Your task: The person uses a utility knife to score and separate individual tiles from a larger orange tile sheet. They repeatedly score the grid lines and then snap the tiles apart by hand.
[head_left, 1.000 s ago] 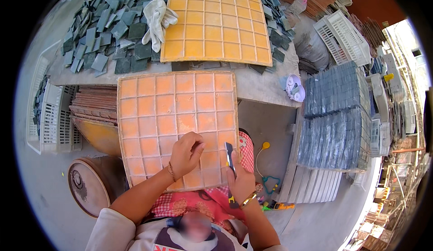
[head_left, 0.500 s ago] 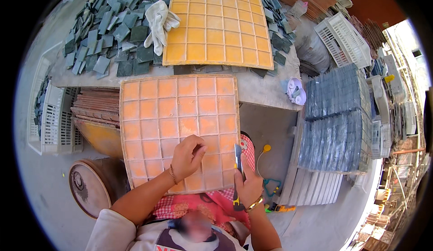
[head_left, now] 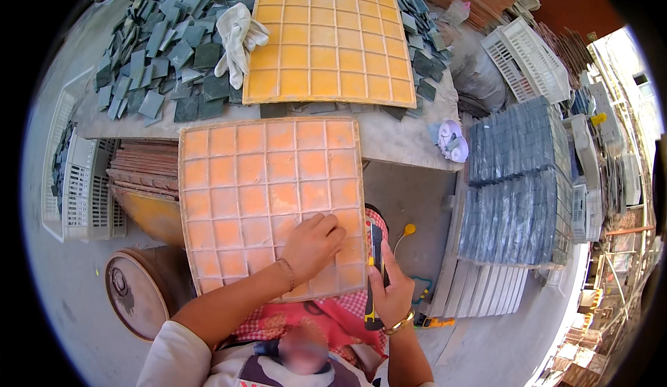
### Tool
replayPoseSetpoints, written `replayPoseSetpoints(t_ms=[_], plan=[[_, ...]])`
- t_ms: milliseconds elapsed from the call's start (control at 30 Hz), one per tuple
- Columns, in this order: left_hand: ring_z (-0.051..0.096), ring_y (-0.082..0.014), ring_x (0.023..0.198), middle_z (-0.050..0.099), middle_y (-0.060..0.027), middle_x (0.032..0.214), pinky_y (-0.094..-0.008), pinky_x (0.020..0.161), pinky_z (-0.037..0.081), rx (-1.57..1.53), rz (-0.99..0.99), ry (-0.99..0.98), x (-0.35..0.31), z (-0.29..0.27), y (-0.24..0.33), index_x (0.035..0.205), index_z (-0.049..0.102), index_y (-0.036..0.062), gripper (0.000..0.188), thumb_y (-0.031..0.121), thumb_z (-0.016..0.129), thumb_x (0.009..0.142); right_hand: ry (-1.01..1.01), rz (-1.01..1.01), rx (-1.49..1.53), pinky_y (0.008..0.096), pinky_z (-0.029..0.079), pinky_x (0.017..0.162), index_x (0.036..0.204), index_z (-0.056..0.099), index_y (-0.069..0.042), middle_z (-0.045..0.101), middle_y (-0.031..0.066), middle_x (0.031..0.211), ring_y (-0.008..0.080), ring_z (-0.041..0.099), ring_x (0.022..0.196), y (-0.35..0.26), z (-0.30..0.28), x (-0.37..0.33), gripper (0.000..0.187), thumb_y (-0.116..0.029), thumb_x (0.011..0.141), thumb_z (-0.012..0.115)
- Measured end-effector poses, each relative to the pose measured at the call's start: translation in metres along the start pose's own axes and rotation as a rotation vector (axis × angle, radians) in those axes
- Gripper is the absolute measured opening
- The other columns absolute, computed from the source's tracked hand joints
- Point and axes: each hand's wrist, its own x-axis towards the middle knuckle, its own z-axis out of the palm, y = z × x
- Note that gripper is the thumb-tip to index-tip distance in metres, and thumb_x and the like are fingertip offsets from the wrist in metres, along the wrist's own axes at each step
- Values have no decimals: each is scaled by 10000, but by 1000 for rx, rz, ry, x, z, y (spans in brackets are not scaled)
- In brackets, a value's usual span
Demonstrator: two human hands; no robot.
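My left hand lies palm down on the near right part of the orange tile sheet, fingers curled a little and pressing on its squares; it grips nothing, it only rests flat on the surface. The sheet sits tilted across my lap, its far edge against the grey worktable, and my hand and wrist cover several squares of its lower right corner, so I cannot see how those lie.

My right hand is closed around a dark, narrow tool with a yellow stripe, held upright just beside the sheet's right edge. Its lower end is hidden in my fist, and the tip is too thin to make out (a blade or a scraper, I cannot say which).

Farther on the table lies a second, yellower grid tray, its far edge cut off at the top of the view, with a white glove draped at its left side over a heap of loose dark green tiles. To my right stand stacks of grey-blue tile sheets. To my left are a white plastic crate, partly cut by the dark rim, and a round bucket lid on the floor.
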Motion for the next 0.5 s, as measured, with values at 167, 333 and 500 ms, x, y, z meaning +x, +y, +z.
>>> replayPoseSetpoints(t_ms=[167,333,500], plan=[[538,-256,792,500,-85,833,-342,657,476,55,54,-11,6,18,4,836,539,40,170,112,644,723,29,-71,-9,345,510,624,1302,486,-51,639,220,942,309,663,732,11,-2,10,499,-97,822,615],[536,-275,801,482,-111,814,-353,642,480,118,62,-27,10,17,7,842,520,20,171,94,630,733,-51,-98,-110,399,490,542,1355,436,-141,618,178,761,335,621,614,24,-5,24,551,-171,836,617],[545,-265,785,494,-112,834,-359,618,488,72,-55,3,1,-2,9,845,519,27,153,64,575,707,-150,-132,-386,411,502,564,1331,470,-156,618,150,722,331,606,607,29,4,51,534,-187,823,631]])
